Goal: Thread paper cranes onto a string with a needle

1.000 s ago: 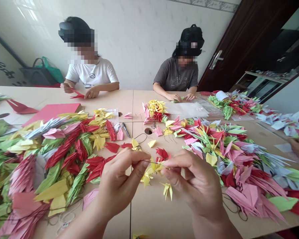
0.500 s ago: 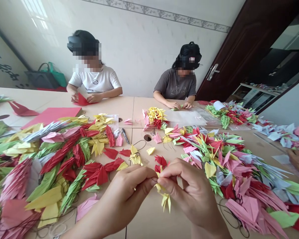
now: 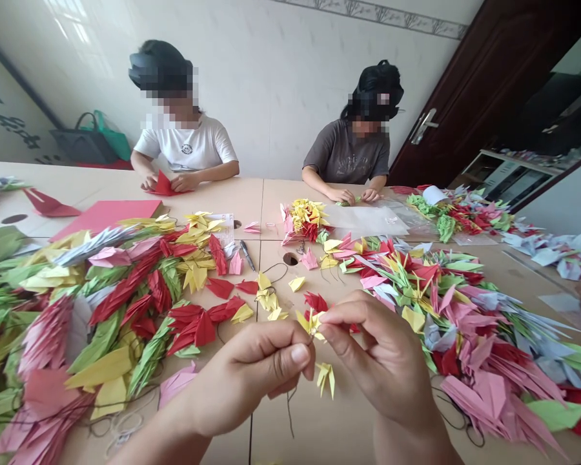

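Note:
My left hand (image 3: pixel 252 374) and my right hand (image 3: pixel 382 361) meet low in the middle of the view, both pinched. Between the fingertips sits a small yellow paper crane (image 3: pixel 308 321). A thin dark thread (image 3: pixel 289 407) hangs down from my left fingers. A second yellow crane (image 3: pixel 325 377) dangles just under my right thumb. Red cranes (image 3: pixel 315 301) lie on the table right behind the fingers.
Heaps of folded paper cranes cover the table on the left (image 3: pixel 77 310) and right (image 3: pixel 465 316). Two people sit across the table, one in a white shirt (image 3: pixel 186 148) folding red paper, one in a grey shirt (image 3: pixel 348 155). A pen (image 3: pixel 246 254) lies near the middle.
My hands have stayed close together. The thread now hangs below my left fingers, and the held yellow crane sits a little higher. The camera has tilted slightly.

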Demonstrator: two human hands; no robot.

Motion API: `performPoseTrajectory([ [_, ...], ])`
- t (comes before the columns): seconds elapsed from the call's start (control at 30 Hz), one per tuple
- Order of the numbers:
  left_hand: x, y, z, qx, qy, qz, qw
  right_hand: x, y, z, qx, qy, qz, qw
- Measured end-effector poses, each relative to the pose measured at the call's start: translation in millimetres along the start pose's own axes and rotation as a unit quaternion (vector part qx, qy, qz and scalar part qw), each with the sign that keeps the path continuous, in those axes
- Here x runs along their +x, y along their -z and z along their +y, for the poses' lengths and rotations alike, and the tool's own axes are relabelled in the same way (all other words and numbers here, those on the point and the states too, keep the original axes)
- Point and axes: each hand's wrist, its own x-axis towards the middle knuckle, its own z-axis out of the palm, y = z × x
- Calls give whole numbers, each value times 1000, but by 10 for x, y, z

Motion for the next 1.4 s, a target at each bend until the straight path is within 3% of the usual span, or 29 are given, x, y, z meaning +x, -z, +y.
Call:
performPoseTrajectory([
  [0.27,4,-46,46,54,7,3,998,-9,-5,3,5,9,24,1000],
  [0.4,11,-42,29,13,8,-10,1000,-12,-3,12,-16,13,25,999],
  [0.63,62,-23,-6,-90,13,-67,994,24,-29,65,8,109,-10,994],
  [0.83,59,-19,-9,-139,36,-87,986,38,-32,83,-34,186,14,982],
  [1.0,33,-9,-24,-123,20,-98,987,48,-19,68,-23,151,-17,988],
  [1.07,27,-23,-19,-94,-3,-78,993,57,-16,54,7,131,-27,991],
  [1.23,15,-79,16,16,-52,32,998,58,-34,28,85,87,-21,992],
  [1.4,22,-82,33,85,-78,64,991,17,-84,14,135,64,5,989],
])
